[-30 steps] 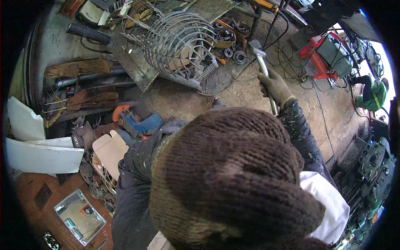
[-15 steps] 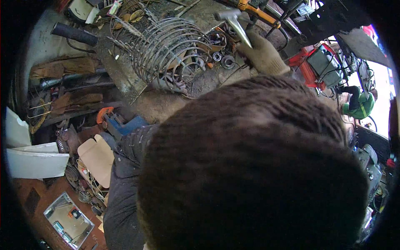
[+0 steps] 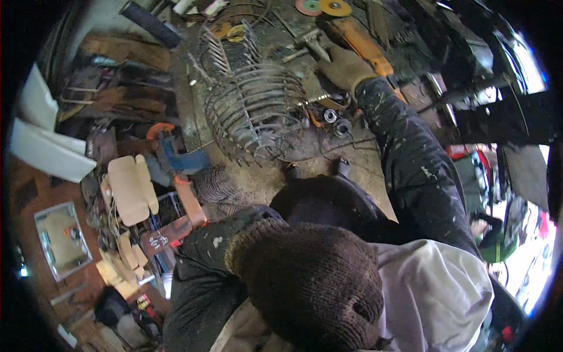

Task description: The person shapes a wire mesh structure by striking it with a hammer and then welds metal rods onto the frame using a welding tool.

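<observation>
My right hand (image 3: 349, 69), in a brown work glove, is closed around a hammer (image 3: 318, 48) over the workbench. The orange angle grinder (image 3: 360, 42) lies just beyond it. Close to the camera, my left hand (image 3: 316, 281) wears a brown knitted glove with a small hole. Its fingers are turned down and hidden, beside pale cloth (image 3: 437, 293); whether it grips anything does not show. A rounded cage of bent metal rods (image 3: 252, 105) lies between the hands, on the bench's left. Metal rings, one a bearing (image 3: 342, 127), sit near my right forearm.
Coloured grinding discs, including a yellow one (image 3: 335, 7), lie at the far end. To the left are a dark tube (image 3: 149, 23), a blue metal tool (image 3: 186, 159), cardboard (image 3: 130, 189) and a framed mirror-like panel (image 3: 63, 239). A person in green (image 3: 499, 249) is at the right.
My left hand has dropped lower and farther from the camera, uncovering feet, the pale cloth and my right sleeve. The hammer in my right hand has moved slightly left and down; the view has shifted.
</observation>
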### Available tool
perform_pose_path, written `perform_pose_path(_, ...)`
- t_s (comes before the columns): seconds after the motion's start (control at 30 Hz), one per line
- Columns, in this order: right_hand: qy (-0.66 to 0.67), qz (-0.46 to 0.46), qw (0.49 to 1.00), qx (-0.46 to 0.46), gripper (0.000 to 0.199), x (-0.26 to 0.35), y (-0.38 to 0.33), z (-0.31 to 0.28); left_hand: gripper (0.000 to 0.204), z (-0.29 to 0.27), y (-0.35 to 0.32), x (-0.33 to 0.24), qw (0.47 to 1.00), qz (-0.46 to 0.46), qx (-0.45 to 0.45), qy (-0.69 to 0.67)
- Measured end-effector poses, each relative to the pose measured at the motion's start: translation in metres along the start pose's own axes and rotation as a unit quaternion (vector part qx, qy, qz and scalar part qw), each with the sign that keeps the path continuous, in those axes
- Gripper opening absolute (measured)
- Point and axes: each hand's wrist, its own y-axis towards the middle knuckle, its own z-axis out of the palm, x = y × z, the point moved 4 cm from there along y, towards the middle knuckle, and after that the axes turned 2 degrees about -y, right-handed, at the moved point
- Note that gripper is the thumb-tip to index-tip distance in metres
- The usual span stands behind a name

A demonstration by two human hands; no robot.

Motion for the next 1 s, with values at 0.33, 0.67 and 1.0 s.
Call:
perform_pose_path(0.33, -0.058, -0.127, 0.990, 0.009, 0.056, 0.011, -0.012, -0.013, 0.026, 0.001, -0.015, 0.022, 0.884, -0.199, -0.262, 0.333)
perform_pose_path(0.67, 0.098, -0.125, 0.979, -0.126, 0.051, -0.027, -0.093, -0.048, 0.025, 0.008, -0.146, 0.033, 0.511, -0.275, -0.768, 0.270)
perform_pose_path(1.0, 0.232, -0.129, 0.963, -0.055, 0.041, -0.019, -0.139, -0.045, 0.042, -0.001, -0.228, 0.069, 0.452, -0.214, -0.804, 0.322)
